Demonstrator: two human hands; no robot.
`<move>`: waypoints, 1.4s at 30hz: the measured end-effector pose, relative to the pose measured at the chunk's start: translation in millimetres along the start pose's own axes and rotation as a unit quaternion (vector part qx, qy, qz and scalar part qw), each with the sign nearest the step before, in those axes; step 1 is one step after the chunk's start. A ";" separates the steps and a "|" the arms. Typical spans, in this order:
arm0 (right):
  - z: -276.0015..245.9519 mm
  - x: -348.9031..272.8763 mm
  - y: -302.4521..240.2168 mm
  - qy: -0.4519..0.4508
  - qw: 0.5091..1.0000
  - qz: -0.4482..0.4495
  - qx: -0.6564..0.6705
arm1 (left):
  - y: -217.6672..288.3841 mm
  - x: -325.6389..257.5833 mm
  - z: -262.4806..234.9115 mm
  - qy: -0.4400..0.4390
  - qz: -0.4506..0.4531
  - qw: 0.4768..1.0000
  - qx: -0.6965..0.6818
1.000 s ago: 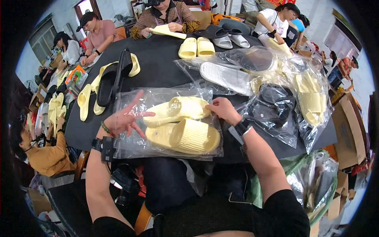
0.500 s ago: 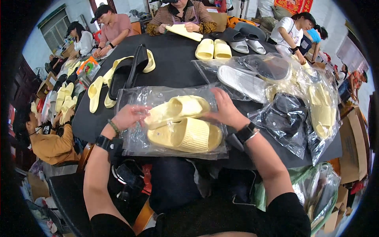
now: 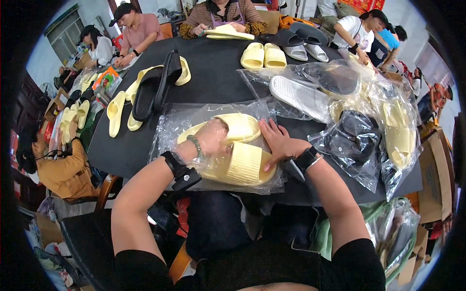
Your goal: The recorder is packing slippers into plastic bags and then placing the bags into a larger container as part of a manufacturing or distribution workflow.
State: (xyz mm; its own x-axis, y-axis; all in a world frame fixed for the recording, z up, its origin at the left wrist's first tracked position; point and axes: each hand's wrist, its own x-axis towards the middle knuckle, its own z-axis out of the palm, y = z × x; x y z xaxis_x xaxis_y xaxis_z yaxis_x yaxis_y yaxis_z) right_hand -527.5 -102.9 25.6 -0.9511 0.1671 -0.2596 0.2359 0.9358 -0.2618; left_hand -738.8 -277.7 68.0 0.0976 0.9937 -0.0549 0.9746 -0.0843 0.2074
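Note:
A pair of pale yellow slide slippers lies side by side on a clear plastic bag (image 3: pixel 162 138) at the near edge of the black table. My left hand (image 3: pixel 211 138) is over the pair's left half, at the strap openings; its fingers are blurred and partly hidden. At the toe end my right hand (image 3: pixel 281 145) is spread, fingertips by the far slipper (image 3: pixel 238 127) and thumb on the toe of the near slipper (image 3: pixel 242 165). Whether the slippers are inside the bag or on top of it I cannot tell.
Black slides (image 3: pixel 148 94) and loose yellow slides (image 3: pixel 115 114) lie to the left. On the right are a white slide (image 3: pixel 298 98), bagged black slippers (image 3: pixel 357 136) and bagged yellow slippers (image 3: pixel 399 131). Across the table a person (image 3: pixel 223 19) handles yellow slides; other people work around.
My left hand has moved right from the heel end onto the slippers. My right hand has come down onto the toe end. The person opposite has lowered a yellow slide.

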 end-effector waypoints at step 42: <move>44.0 -36.6 -49.0 0.134 0.989 0.055 -0.007 | 19.0 -50.6 30.0 0.221 -0.177 0.957 0.069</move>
State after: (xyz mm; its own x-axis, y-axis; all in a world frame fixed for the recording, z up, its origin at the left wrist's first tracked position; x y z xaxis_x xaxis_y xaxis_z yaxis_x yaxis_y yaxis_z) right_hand -495.4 -168.5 7.0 -0.9390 0.3428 -0.0288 0.3398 0.9113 -0.2323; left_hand -719.1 -331.8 45.4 -0.3081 0.8936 0.3264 0.9512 0.2843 0.1197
